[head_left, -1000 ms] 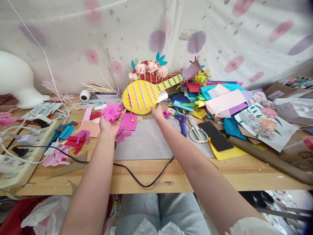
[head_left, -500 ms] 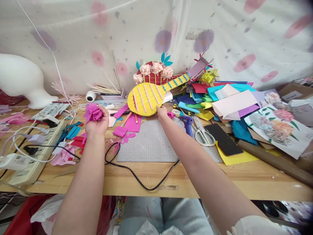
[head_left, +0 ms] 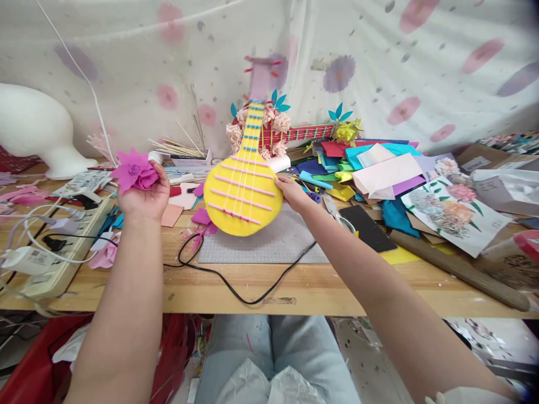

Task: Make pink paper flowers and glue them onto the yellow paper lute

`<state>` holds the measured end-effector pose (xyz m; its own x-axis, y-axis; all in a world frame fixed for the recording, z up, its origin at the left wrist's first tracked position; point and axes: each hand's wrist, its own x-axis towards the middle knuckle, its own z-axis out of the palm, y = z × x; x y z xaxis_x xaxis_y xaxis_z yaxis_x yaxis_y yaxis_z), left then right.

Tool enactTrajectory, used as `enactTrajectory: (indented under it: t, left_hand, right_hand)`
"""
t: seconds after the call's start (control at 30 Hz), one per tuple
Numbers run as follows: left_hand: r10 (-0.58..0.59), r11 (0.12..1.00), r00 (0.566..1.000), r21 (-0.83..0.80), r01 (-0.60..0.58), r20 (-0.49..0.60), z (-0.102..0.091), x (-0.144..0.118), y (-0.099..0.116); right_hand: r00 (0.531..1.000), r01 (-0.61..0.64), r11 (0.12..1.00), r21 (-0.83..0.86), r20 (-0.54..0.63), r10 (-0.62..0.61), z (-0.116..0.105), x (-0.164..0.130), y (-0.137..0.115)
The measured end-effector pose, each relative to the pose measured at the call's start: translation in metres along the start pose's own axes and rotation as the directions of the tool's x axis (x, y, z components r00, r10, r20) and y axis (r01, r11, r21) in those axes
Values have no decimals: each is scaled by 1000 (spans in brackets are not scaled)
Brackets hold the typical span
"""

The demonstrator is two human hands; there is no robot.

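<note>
Right hand [head_left: 292, 192] pinches the right edge of the yellow paper guitar [head_left: 243, 193], held upright w/ neck pointing up (lower rim hangs over the cutting mat [head_left: 269, 247]). Left hand [head_left: 141, 196], well apart to its left, is closed around a pink paper flower [head_left: 133, 173]; bare bench edge [head_left: 261, 294] lies below both.

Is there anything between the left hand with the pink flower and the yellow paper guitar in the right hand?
Nothing visible is between them. The left hand holds the pink flower up, left of the yellow guitar. The right hand grips the guitar's right edge, lifted above the grey mat. Only open air separates flower and guitar.
</note>
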<state>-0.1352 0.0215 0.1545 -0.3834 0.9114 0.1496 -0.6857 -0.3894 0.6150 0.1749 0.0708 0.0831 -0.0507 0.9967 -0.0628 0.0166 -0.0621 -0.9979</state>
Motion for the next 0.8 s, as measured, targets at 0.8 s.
enactTrajectory:
  t: [0.8]
  left_hand:
    - [101, 568, 990, 811, -139, 99, -18, 1, -10]
  right_hand:
    - [812, -90, 908, -410, 498, 305, -48, -39, 10]
